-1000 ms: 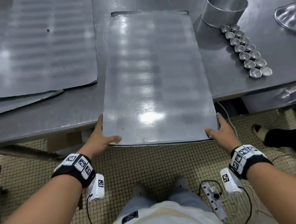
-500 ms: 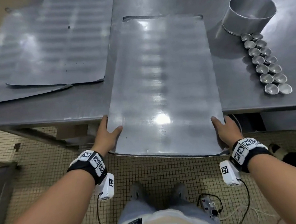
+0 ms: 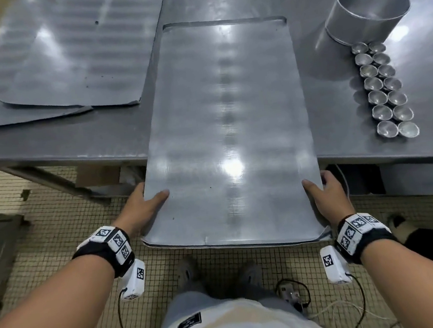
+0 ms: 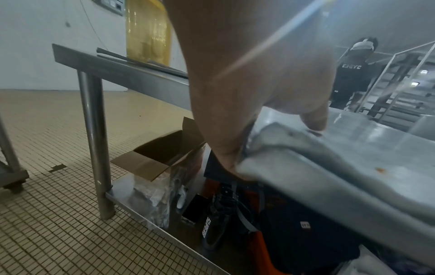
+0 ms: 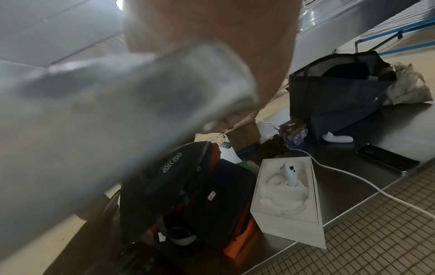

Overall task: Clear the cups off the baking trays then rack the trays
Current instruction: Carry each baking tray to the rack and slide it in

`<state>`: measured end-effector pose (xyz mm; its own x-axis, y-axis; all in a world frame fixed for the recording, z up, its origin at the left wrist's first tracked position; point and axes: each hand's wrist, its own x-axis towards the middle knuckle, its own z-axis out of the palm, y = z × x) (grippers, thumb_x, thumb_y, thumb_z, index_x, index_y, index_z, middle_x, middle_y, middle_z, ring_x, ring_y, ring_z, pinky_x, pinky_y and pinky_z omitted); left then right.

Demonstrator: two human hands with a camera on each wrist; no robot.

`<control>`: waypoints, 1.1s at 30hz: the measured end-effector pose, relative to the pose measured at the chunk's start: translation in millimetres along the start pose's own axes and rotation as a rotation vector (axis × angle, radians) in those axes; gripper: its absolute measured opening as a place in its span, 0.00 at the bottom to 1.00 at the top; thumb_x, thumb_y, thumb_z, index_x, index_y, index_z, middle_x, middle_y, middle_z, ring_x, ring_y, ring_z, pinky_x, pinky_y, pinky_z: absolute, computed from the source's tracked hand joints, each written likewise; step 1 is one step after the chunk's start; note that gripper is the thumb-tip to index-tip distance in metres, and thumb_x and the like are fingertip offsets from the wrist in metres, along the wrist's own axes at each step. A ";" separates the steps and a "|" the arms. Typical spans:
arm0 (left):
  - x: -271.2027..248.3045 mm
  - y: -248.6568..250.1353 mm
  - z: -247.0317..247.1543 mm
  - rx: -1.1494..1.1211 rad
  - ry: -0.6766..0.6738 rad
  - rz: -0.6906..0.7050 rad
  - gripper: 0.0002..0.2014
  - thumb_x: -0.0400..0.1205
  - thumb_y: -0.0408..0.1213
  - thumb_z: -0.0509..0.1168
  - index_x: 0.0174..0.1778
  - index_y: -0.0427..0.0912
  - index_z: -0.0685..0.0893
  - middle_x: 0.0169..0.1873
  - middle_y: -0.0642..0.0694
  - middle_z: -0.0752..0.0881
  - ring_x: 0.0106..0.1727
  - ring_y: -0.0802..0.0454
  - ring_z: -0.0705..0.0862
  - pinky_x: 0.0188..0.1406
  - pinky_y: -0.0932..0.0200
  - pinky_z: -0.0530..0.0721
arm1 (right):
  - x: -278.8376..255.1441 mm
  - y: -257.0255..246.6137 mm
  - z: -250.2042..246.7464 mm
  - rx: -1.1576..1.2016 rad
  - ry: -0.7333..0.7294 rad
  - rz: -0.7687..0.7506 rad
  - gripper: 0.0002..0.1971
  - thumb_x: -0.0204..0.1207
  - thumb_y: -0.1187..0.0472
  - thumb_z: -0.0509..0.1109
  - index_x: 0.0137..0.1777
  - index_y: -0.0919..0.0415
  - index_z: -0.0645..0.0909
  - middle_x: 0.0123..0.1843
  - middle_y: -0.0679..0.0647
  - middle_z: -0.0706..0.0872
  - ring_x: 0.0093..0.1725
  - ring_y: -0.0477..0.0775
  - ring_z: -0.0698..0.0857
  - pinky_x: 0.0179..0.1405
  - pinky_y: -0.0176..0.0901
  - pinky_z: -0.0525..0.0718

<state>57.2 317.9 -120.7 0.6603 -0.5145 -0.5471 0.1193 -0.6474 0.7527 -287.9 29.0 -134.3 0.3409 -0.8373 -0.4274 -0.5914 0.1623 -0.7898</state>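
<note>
Tray point(image 3: 228, 136) between both hands' grip.

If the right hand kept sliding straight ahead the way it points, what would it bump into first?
Probably the front edge of the steel table: the right hand grips the tray's side just short of it. Depth is hard to judge.

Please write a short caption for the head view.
Both hands, left hand and right hand, grip an empty baking tray overhanging the table.
</note>
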 end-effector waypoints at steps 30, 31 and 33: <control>-11.5 48.2 -5.4 -0.001 0.283 0.255 0.18 0.83 0.48 0.72 0.61 0.39 0.81 0.49 0.48 0.88 0.50 0.51 0.88 0.39 0.59 0.81 | 2.7 -42.6 -38.7 -0.044 0.086 -0.209 0.18 0.80 0.43 0.73 0.55 0.59 0.86 0.50 0.49 0.92 0.51 0.51 0.90 0.59 0.54 0.88; -14.8 49.9 -6.3 -0.009 0.290 0.263 0.17 0.83 0.47 0.73 0.61 0.39 0.82 0.48 0.49 0.88 0.49 0.51 0.88 0.38 0.61 0.81 | 0.9 -45.0 -40.0 -0.044 0.095 -0.200 0.19 0.79 0.42 0.73 0.54 0.59 0.86 0.49 0.49 0.92 0.50 0.51 0.91 0.60 0.57 0.88; -21.5 53.9 -9.5 -0.036 0.298 0.279 0.17 0.83 0.45 0.73 0.61 0.38 0.82 0.47 0.50 0.88 0.47 0.55 0.88 0.37 0.62 0.81 | 0.2 -48.1 -42.4 -0.034 0.102 -0.222 0.22 0.78 0.40 0.73 0.55 0.59 0.86 0.50 0.50 0.92 0.52 0.51 0.91 0.61 0.60 0.87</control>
<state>56.4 299.4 -64.9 0.8563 -0.4787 -0.1941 -0.0723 -0.4831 0.8726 -290.4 -1.1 -77.6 0.3906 -0.8993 -0.1965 -0.5352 -0.0482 -0.8433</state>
